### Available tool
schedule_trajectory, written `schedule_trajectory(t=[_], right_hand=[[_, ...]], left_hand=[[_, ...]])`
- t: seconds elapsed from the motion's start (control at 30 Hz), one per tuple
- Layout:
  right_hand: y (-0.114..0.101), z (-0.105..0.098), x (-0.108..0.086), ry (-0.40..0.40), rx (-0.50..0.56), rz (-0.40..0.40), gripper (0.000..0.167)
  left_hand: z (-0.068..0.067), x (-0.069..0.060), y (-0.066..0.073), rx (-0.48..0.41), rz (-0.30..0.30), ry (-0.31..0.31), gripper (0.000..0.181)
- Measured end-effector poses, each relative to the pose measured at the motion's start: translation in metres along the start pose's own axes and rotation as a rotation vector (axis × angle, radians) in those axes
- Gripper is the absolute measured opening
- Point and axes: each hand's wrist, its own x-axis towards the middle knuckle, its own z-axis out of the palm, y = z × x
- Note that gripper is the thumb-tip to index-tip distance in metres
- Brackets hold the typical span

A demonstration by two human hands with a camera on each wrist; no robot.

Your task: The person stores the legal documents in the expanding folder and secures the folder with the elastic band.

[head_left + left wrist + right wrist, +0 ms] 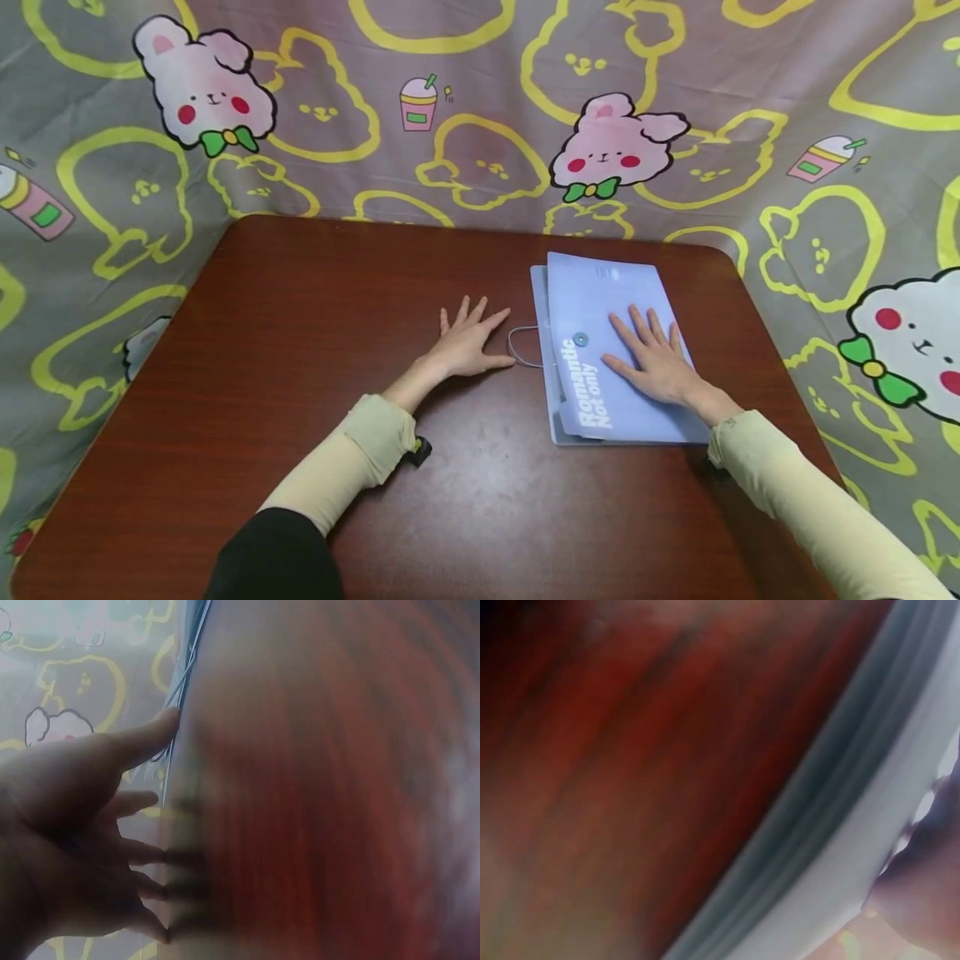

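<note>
A light blue document folder (611, 308) lies on the right part of the table, with white lettering and a round blue button on its flap. My right hand (651, 360) rests flat on the folder with fingers spread. An elastic cord (517, 343) loops out from the folder's left edge. Beside that loop, my left hand (467, 343) is spread with its fingertips at the tabletop, its thumb by the cord. From the right wrist view, the folder's layered edge (832, 802) shows close up, with part of my right hand (926, 877) above it.
The dark reddish-brown table (315, 333) has rounded corners and a glare spot near its front. A grey curtain (480, 100) printed with rabbits and yellow outlines hangs behind the table and along its sides.
</note>
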Motion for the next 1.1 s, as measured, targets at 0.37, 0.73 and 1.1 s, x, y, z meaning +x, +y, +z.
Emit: schedule_trajectory(t=[0.37, 0.73, 1.1], right_hand=[[0.002, 0.006, -0.002, -0.014, -0.040, 0.027, 0.087], [0.007, 0.013, -0.001, 0.043, 0.005, -0.010, 0.088], [0.009, 0.016, 0.003, 0.021, -0.012, 0.005, 0.088]], left_hand=[[0.004, -0.004, 0.016, 0.114, -0.036, -0.008, 0.075], [0.017, 0.004, 0.020, -0.002, 0.039, 0.027, 0.056], [0.018, 0.012, 0.044, 0.015, 0.143, 0.237, 0.052]])
